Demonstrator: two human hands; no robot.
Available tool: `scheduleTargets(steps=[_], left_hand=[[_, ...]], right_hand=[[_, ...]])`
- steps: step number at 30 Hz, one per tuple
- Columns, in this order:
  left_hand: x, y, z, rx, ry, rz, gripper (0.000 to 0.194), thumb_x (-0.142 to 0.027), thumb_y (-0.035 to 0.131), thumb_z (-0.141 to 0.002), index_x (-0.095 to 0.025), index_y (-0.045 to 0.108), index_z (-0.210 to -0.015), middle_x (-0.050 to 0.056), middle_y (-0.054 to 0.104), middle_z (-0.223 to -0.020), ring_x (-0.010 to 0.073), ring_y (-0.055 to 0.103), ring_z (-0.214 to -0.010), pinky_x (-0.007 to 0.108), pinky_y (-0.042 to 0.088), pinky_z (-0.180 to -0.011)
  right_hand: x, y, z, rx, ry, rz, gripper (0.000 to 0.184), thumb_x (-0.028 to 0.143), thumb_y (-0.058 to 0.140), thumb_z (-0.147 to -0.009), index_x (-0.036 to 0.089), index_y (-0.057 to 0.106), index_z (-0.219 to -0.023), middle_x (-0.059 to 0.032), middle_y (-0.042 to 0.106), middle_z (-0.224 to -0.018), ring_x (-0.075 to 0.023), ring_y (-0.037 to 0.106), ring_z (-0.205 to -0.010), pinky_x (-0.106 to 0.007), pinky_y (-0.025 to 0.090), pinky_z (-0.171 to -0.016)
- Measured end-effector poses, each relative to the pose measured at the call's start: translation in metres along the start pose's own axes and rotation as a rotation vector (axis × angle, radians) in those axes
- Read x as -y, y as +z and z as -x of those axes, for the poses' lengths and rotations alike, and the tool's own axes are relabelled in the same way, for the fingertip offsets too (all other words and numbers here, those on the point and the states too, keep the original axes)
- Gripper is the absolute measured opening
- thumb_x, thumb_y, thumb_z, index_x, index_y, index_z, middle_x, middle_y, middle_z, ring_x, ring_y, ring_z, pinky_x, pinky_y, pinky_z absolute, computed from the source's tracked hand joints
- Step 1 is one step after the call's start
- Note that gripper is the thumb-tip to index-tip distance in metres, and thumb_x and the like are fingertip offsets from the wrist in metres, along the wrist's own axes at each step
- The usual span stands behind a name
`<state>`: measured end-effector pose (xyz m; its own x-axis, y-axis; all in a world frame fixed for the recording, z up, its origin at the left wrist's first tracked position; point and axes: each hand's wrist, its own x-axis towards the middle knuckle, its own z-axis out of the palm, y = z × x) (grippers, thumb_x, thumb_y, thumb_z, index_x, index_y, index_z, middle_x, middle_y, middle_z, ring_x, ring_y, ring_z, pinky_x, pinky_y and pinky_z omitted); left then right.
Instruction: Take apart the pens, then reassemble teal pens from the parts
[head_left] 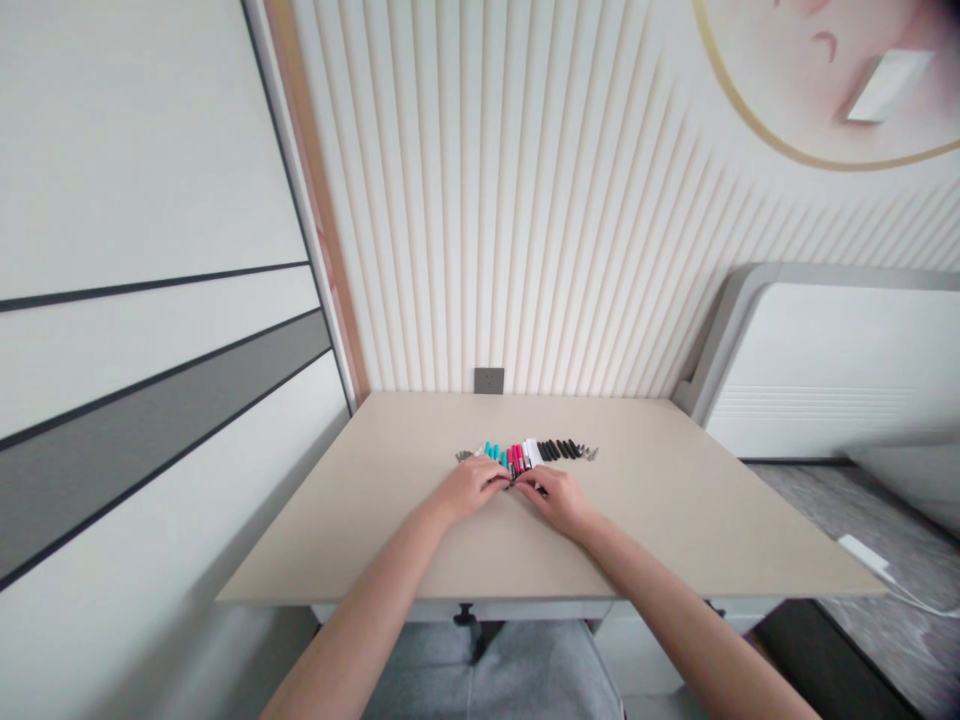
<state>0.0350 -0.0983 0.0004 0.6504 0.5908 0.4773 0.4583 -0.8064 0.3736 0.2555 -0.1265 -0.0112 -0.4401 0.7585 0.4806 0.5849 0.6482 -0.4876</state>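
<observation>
The left forearm (360, 620) and right forearm (694, 630) reached forward from just above the grey trousers (491, 680), angled inward so that both hands could meet at one spot, with the elbows out of view. They ran over the front edge of a beige tabletop (322, 530), and the left hand (469, 490) and right hand (556, 500) rested close together on it, curled and partly closed, their fingertips converging on a small dark item (512, 481) at the near side of the row. The item was too small to identify, and I could not tell whether either hand had a firm hold of it. Just beyond the fingers lay a row of marker pens (525, 453), set side by side and grouped by colour, with teal, pink, white and black running from left to right, an arrangement that kept each colour easy to tell apart. Small grey pieces (592, 453) lay at the row's right end, and similar ones (463, 456) at its left. Farther off, a square grey wall socket (488, 380) was set low in the slatted cream wall panel (480, 200) behind the table's far edge, while a white wall-mounted unit (825, 370) stood off to the right
</observation>
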Motion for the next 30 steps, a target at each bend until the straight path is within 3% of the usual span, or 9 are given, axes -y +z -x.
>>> scheduleTargets(steps=[7, 11, 14, 19, 24, 30], left_hand=[[-0.004, 0.000, 0.000, 0.045, -0.008, -0.015, 0.014, -0.030, 0.057, -0.092, -0.020, 0.067, -0.093, 0.003, 0.071, -0.092, 0.0165, 0.062, -0.087, 0.030, 0.046, -0.085], [-0.005, -0.002, -0.001, 0.019, -0.054, -0.022, 0.019, -0.029, 0.050, -0.095, -0.021, 0.066, -0.093, 0.003, 0.070, -0.091, 0.0162, 0.062, -0.088, 0.029, 0.045, -0.086], [-0.001, -0.012, 0.001, -0.060, -0.179, -0.084, 0.024, -0.033, 0.045, -0.096, -0.021, 0.065, -0.092, 0.004, 0.069, -0.090, 0.0174, 0.061, -0.089, 0.030, 0.044, -0.086], [0.018, -0.033, 0.011, -0.223, -0.549, -0.263, 0.020, -0.025, 0.044, -0.094, -0.019, 0.063, -0.096, 0.007, 0.068, -0.095, 0.0194, 0.060, -0.091, 0.030, 0.044, -0.083], [0.024, -0.038, 0.020, -0.158, -0.797, -0.508, 0.020, -0.027, 0.045, -0.093, -0.019, 0.064, -0.094, 0.008, 0.069, -0.092, 0.0203, 0.062, -0.088, 0.030, 0.043, -0.079], [0.016, -0.036, 0.019, -0.079, -0.836, -0.617, 0.021, -0.026, 0.046, -0.090, -0.020, 0.066, -0.090, 0.008, 0.070, -0.090, 0.0228, 0.063, -0.089, 0.032, 0.043, -0.079]], right_hand=[[0.000, 0.000, 0.000, -0.004, 0.005, -0.023, 0.018, 0.030, 0.053, -0.093, 0.022, 0.068, -0.095, -0.0032, 0.071, -0.090, -0.0162, 0.065, -0.080, -0.027, 0.048, -0.074], [0.003, -0.003, -0.001, 0.007, -0.008, -0.056, 0.017, 0.029, 0.053, -0.093, 0.022, 0.068, -0.097, -0.0042, 0.069, -0.092, -0.0164, 0.064, -0.082, -0.028, 0.048, -0.077], [0.005, -0.005, -0.002, -0.030, 0.003, -0.072, 0.021, 0.024, 0.049, -0.093, 0.021, 0.068, -0.101, -0.0066, 0.066, -0.093, -0.0176, 0.063, -0.085, -0.030, 0.049, -0.079], [0.000, -0.004, -0.001, -0.073, 0.022, -0.090, 0.037, 0.008, 0.043, -0.085, 0.019, 0.064, -0.114, -0.0096, 0.062, -0.103, -0.0183, 0.061, -0.092, -0.032, 0.049, -0.085], [-0.006, -0.003, -0.001, -0.121, 0.045, -0.069, 0.037, 0.013, 0.045, -0.087, 0.020, 0.060, -0.119, -0.0104, 0.061, -0.112, -0.0200, 0.060, -0.101, -0.034, 0.047, -0.092], [-0.015, -0.002, -0.001, -0.176, 0.162, -0.060, 0.024, 0.028, 0.051, -0.089, 0.019, 0.066, -0.106, -0.0086, 0.069, -0.100, -0.0206, 0.064, -0.090, -0.034, 0.049, -0.084]])
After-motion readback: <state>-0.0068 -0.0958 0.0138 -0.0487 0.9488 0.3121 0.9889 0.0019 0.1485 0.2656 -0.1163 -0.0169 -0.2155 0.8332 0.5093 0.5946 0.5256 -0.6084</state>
